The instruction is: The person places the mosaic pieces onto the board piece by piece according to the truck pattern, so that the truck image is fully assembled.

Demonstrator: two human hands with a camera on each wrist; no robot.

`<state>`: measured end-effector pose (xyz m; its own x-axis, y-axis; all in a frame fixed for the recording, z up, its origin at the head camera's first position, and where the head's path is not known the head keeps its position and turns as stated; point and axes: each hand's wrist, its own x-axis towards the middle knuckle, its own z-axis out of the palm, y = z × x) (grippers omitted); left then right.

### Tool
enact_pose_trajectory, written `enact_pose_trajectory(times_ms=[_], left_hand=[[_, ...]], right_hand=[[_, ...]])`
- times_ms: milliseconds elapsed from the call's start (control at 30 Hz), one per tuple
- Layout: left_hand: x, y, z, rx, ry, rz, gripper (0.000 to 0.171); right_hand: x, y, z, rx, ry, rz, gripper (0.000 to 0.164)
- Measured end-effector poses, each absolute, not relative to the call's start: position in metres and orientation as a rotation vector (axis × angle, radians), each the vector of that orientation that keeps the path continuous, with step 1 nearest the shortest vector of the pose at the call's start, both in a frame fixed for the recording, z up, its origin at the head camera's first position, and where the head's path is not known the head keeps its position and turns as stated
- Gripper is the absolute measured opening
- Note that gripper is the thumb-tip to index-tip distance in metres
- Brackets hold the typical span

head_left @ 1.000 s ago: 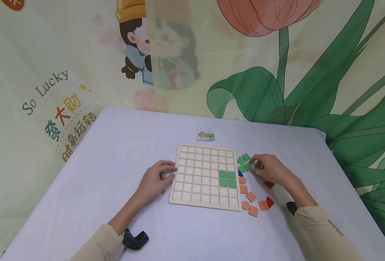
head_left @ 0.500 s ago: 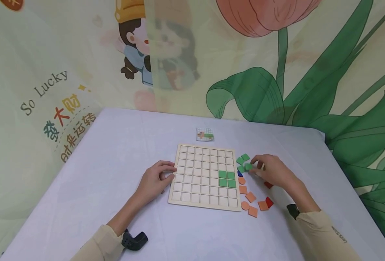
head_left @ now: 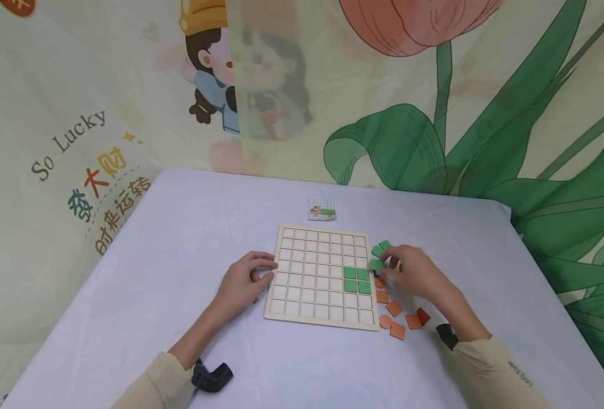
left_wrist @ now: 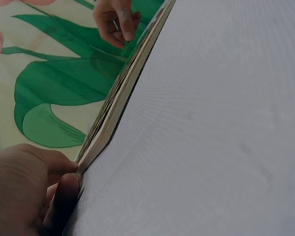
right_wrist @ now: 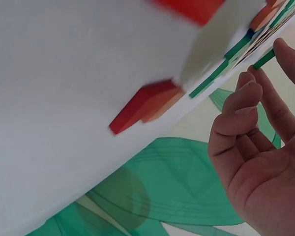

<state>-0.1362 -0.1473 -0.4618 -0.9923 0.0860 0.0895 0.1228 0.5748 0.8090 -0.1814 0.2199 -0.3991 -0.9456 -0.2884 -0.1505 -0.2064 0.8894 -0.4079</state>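
A square wooden grid board [head_left: 312,307] lies on the table with a block of green square tiles [head_left: 356,280] set in cells at its right side. My left hand [head_left: 240,284] holds the board's left edge between thumb and index fingertip, and the left wrist view shows these fingers [left_wrist: 59,164] at the edge. Just past the right edge, my right hand [head_left: 414,270] pinches a small green tile [right_wrist: 264,59] between thumb and index finger. Other loose green tiles [head_left: 382,248] lie by its fingertips, partly hidden.
Orange pieces [head_left: 394,308], square and round, lie right of the board, with a red piece [head_left: 423,316] beside one. A small printed pattern card [head_left: 322,210] lies behind the board. The white-clothed table [head_left: 204,210] meets a patterned backdrop.
My right hand has moved left, toward the board's right edge, bringing a green tile from the loose group. My left hand and the board stay in place.
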Motion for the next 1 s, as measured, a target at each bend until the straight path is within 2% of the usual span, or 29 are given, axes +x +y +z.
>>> enact_pose_trajectory(times_ms=[1000], left_hand=[[-0.135,-0.145,-0.46,-0.152,-2.754,-1.439,0.023]], right_hand=[[-0.17,0.177,-0.405,-0.429,2.84,-0.61,0.025]])
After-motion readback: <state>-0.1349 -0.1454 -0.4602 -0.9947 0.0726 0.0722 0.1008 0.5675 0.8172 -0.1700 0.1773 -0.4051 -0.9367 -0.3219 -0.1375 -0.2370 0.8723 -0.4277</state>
